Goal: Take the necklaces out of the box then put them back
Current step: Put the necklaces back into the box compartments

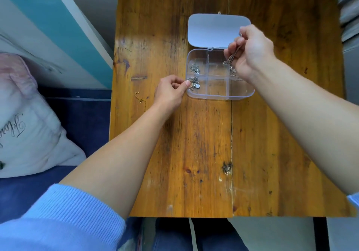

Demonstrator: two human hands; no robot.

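A clear plastic box (219, 94) with several compartments lies on the wooden table, its lid (215, 30) folded back flat. My right hand (250, 50) hovers over the box's right side, pinching a thin silver necklace (231, 57) that dangles above the upper right compartment. My left hand (171, 93) rests at the box's left edge, its fingertips pinched on a silver necklace with a pale round pendant (195, 84) in the lower left compartment. Another silver necklace (194, 67) sits in the upper left compartment. A gold chain (140, 99) lies on the table left of my left hand.
The wooden table (213, 144) ends at a left edge near the gold chain and a near edge by my lap. A white cushion (29, 126) rests on a blue seat to the left. A small bit of chain (233, 71) shows under my right hand.
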